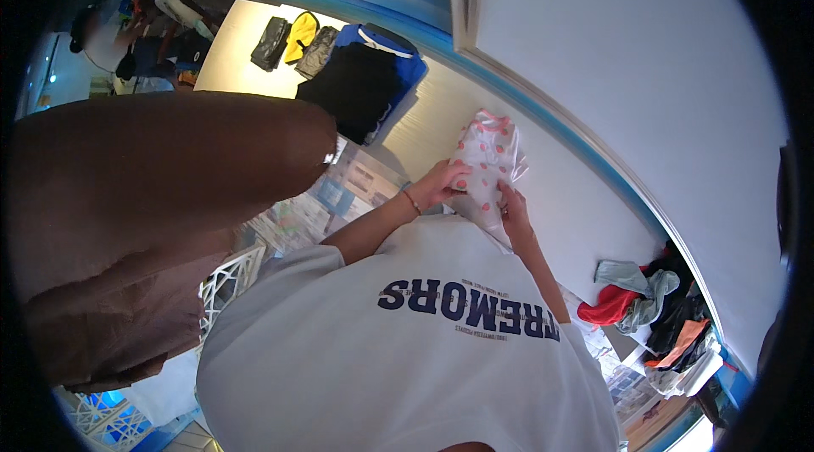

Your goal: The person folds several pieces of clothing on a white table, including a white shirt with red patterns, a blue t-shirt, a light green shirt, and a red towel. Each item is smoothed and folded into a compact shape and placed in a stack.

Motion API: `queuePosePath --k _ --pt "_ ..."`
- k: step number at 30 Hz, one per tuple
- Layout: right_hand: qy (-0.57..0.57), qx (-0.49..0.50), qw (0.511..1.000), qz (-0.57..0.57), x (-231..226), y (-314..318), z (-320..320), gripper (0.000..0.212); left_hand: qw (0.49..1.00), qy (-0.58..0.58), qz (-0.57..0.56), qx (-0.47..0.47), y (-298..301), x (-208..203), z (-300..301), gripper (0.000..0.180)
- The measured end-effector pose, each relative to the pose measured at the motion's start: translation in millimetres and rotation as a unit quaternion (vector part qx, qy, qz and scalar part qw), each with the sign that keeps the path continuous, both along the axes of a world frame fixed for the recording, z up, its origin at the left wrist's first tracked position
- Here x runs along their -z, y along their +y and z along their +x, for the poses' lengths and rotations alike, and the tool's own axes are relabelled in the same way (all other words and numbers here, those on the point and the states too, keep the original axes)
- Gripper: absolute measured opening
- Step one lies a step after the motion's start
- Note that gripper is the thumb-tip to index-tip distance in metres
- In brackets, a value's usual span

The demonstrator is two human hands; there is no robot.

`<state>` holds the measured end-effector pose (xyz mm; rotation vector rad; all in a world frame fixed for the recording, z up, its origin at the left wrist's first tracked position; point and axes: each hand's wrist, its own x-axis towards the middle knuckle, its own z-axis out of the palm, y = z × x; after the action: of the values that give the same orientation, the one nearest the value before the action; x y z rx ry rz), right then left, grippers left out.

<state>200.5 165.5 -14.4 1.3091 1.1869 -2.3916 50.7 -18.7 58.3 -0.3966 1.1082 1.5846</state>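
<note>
Both my hands hold a small white garment with pink-red spots (487, 159) on the pale tabletop (441, 125), just beyond my white printed T-shirt (398, 350). My left hand (441, 182), with a thin bracelet at the wrist, grips the garment's left edge. My right hand (512, 208) pinches its lower right edge. The cloth lies partly flat, and its near end is hidden behind my shirt.
Folded clothes lie in a row at the far end: black (271, 42), yellow (300, 35), grey (318, 51) and a black-and-blue piece (365, 83). A loose heap of red, grey-green and orange clothes (649, 304) sits at right. Brown fabric (144, 198) fills the left. Printed sheets (339, 193) cover part of the table.
</note>
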Motion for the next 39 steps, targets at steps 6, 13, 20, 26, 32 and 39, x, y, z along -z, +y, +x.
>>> queuePosePath --k 6,13,20,26,32,39 --pt "0.095 0.046 0.974 -0.201 -79.3 -56.4 -72.9 0.05 0.995 0.047 0.083 0.04 -67.6 -59.5 -77.9 0.034" --pt "0.215 -0.107 0.971 0.022 -194.3 -91.1 -222.6 0.053 0.967 0.182 0.144 -0.103 -152.8 -160.5 -134.6 0.038" --pt "0.293 -0.349 0.864 0.215 -187.4 -127.4 -386.4 0.05 0.944 0.238 0.07 -0.218 -217.5 -92.8 -156.5 0.045" --pt "0.195 -0.324 0.762 0.526 -45.5 -139.7 -424.7 0.035 0.99 -0.023 0.042 -0.132 -236.6 15.0 -179.5 0.029" --pt "0.218 -0.325 0.759 0.521 -40.4 -143.8 -420.8 0.033 0.994 0.039 -0.016 -0.106 -244.9 47.0 -181.3 0.03" --pt "0.186 -0.313 0.747 0.556 -31.5 -144.2 -419.9 0.037 0.997 0.028 -0.024 -0.065 -252.6 42.7 -184.3 0.036"
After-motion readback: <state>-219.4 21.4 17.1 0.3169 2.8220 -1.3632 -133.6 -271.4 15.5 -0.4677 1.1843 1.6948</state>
